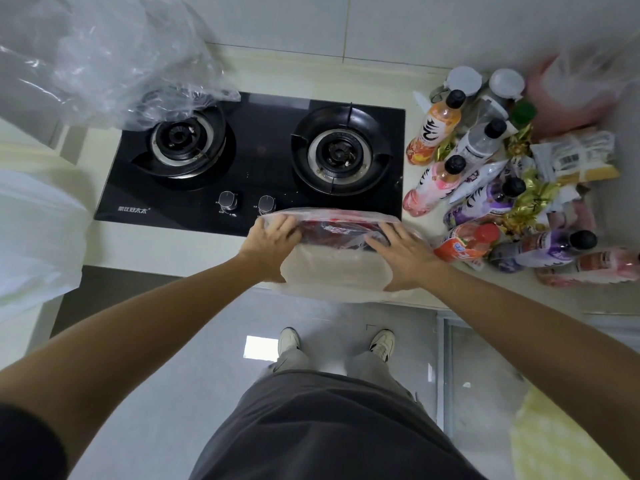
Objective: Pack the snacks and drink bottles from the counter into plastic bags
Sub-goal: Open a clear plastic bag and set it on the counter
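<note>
A clear plastic bag [334, 271] with red snack packets inside rests at the counter's front edge, before the stove. My left hand [272, 242] grips its left side and my right hand [403, 254] presses on its right side. To the right lie several drink bottles: an orange one [434, 128], a pink one [433, 187], a purple one [485, 204] and a red-capped one [465, 242]. Gold-wrapped snacks [531, 202] and white packets [575, 155] sit among them.
A black two-burner gas stove [252, 161] fills the counter's middle. A crumpled clear bag [114, 64] lies over the left burner. White bags [34, 233] are at the left. A pink-tinted bag [571, 88] sits at the far right corner against the tiled wall.
</note>
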{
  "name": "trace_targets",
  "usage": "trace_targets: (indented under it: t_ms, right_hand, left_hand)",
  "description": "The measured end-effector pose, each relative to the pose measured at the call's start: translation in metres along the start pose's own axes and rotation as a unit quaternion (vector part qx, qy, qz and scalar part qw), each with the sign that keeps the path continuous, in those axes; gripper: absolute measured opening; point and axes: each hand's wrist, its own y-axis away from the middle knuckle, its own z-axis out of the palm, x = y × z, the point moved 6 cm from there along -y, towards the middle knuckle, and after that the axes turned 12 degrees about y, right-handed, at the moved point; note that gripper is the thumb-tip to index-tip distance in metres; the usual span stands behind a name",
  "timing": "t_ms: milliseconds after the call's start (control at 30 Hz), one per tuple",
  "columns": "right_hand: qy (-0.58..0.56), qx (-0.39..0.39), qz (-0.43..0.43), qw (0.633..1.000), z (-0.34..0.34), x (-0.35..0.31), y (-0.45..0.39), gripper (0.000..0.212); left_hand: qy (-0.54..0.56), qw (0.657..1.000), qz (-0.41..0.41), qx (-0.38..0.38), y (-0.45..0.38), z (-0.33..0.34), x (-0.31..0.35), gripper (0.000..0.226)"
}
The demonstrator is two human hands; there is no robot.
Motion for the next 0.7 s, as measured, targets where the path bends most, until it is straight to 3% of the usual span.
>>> trace_targets:
  t_ms: [167,267,400,533,700]
  right_hand:
    - [0.013,0.128,-0.013,0.992,-0.022,0.004,0.005,0.059]
    - [-0.004,0.152,0.011,0.988,-0.026,0.002,0.005,0.043]
    - [-0.032,0.11,0.054,0.992,-0.019,-0.002,0.0,0.055]
    - [-0.033,0.063,0.055,0.996,-0.006,0.0,-0.006,0.091]
    - [-0.045,0.043,0.056,0.996,0.008,0.003,-0.008,0.13]
  left_hand:
    - [0.004,0.991,0.108,0.075,0.01,-0.008,0.0,0.073]
    - [-0.007,0.981,0.138,0.133,0.014,-0.01,-0.005,0.053]
    - [-0.024,0.988,0.105,0.11,0.01,-0.014,-0.012,0.063]
    - [-0.015,0.997,0.063,0.038,-0.002,-0.002,-0.017,0.091]
    - [0.0,1.0,0.0,0.016,-0.01,0.003,-0.02,0.124]
